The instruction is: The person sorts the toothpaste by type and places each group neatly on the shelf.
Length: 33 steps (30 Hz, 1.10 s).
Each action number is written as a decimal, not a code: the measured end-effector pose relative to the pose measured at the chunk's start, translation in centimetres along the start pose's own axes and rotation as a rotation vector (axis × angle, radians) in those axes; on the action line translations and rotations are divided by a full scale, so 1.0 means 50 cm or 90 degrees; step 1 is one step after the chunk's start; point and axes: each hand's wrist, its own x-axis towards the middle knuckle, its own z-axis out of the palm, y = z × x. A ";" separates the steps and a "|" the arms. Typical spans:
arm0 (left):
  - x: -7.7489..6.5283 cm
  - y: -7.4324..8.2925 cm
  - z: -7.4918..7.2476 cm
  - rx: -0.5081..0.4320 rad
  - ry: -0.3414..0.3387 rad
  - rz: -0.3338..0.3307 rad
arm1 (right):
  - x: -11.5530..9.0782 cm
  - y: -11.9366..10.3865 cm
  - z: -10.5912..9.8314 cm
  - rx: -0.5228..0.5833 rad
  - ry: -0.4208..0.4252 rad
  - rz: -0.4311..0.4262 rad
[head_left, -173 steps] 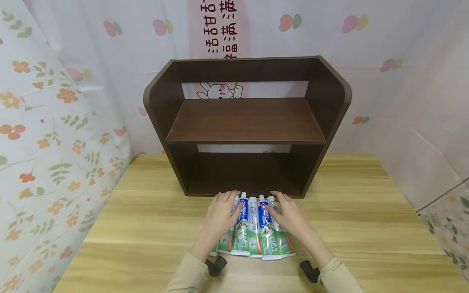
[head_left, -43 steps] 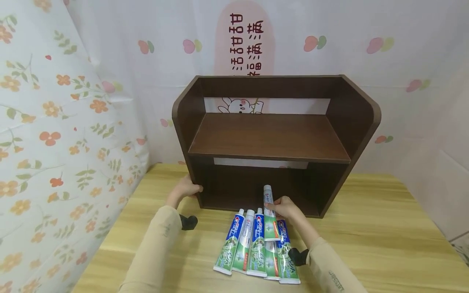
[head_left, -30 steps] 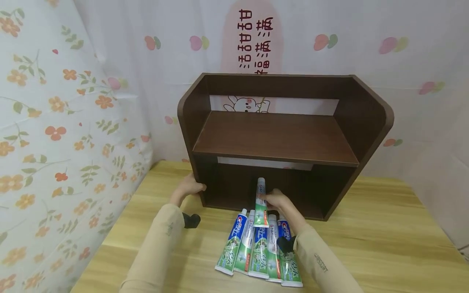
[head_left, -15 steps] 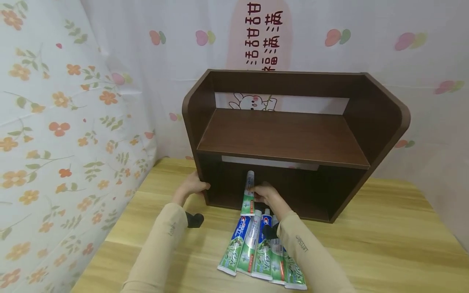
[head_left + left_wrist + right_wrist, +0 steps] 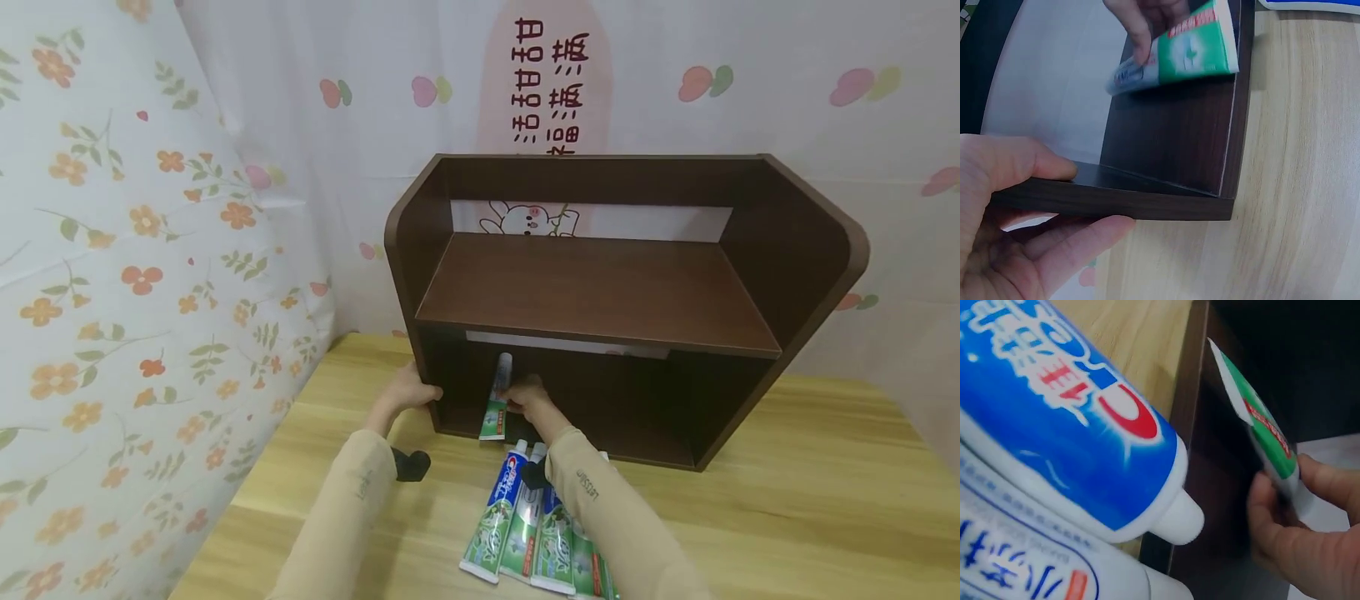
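Note:
A dark brown two-tier shelf (image 5: 600,287) stands on the table. My left hand (image 5: 402,393) grips its left side panel, thumb on the inner face and fingers on the outer face in the left wrist view. My right hand (image 5: 529,395) pinches a green-and-white toothpaste tube (image 5: 493,419) between thumb and fingers. Held at a tilt with its cap end up and back, the tube is in the lower compartment near the left panel. Its flat end (image 5: 1225,37) is close to the compartment's front edge. Several toothpaste tubes (image 5: 491,533) lie fanned out before the shelf, partly behind my right sleeve.
A blue toothpaste tube (image 5: 1079,425) and a white one (image 5: 1041,550) lie close to the right wrist camera. The upper board (image 5: 592,287) overhangs the right hand. Wooden tabletop (image 5: 817,467) extends to the right; a floral curtain (image 5: 150,333) hangs at left.
The right hand has carried its toothpaste tube left and into the lower compartment, from above the other tubes. Since the earliest frame, the left hand has moved from the tubes to the shelf's side panel.

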 end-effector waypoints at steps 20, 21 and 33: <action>0.008 -0.004 -0.005 0.001 0.001 0.005 | -0.273 -0.226 -0.037 -0.149 -0.047 0.008; 0.008 -0.001 -0.006 0.006 -0.002 0.007 | -0.276 -0.223 -0.049 -0.154 -0.066 0.001; 0.000 0.003 -0.006 -0.004 -0.031 0.003 | -0.472 -0.279 -0.154 -0.267 -0.139 -0.004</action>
